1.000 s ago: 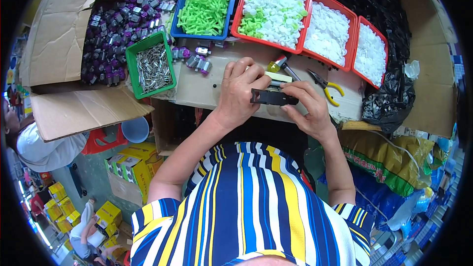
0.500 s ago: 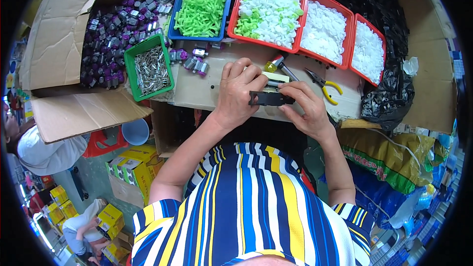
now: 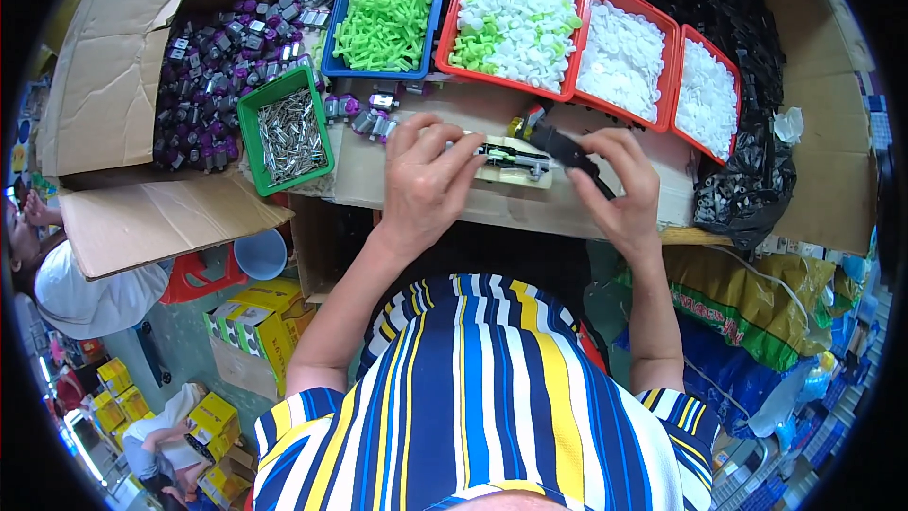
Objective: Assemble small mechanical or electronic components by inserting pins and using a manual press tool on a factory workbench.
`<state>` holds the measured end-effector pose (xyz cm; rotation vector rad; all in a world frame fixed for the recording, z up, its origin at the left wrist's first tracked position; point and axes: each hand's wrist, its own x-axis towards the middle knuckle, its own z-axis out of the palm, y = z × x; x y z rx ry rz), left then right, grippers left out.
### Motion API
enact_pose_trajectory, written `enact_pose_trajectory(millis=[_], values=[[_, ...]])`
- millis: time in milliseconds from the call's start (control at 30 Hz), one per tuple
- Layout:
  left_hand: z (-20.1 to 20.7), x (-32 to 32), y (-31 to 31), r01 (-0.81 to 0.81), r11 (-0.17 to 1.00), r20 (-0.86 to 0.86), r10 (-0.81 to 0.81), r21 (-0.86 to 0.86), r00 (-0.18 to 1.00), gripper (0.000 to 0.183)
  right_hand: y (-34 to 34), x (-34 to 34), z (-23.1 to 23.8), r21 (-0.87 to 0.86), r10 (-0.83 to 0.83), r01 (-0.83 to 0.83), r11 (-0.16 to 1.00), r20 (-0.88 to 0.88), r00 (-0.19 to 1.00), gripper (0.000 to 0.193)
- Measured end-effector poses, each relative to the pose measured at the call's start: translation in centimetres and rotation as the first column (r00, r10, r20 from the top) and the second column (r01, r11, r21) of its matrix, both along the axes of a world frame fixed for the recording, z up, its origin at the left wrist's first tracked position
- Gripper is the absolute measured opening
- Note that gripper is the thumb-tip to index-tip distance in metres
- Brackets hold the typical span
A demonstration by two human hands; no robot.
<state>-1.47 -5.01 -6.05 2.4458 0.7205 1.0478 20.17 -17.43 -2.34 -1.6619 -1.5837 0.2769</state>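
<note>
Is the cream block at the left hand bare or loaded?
Loaded: black, green and silver parts lie along the cream block, beside the left hand.

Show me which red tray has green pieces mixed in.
The leftmost red tray, beside the blue tray; the other two red trays hold only white pieces.

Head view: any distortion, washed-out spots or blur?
Head view: fisheye distortion curves the right-hand cardboard near the rim, and the corners are black; the white pieces look washed pale; the black part in the right hand shows little detail, perhaps slightly blurred.
</note>
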Motion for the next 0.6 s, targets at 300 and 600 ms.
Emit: enact_pose_trajectory(millis=[300,600], values=[[0.9,-2.6,0.6,-0.171,0.984,0.061,0.169,0.038,0.984,0.023,2.5,-1.1,0.1,-0.167,0.193,-0.158,0.973,0.219,0.957,0.028],[0.5,-3.4,0.7,-0.201,0.978,0.054,0.199,0.048,0.979,0.021,3.8,-1.9,0.4,-0.291,0.306,-0.223,0.930,0.281,0.910,0.031]])
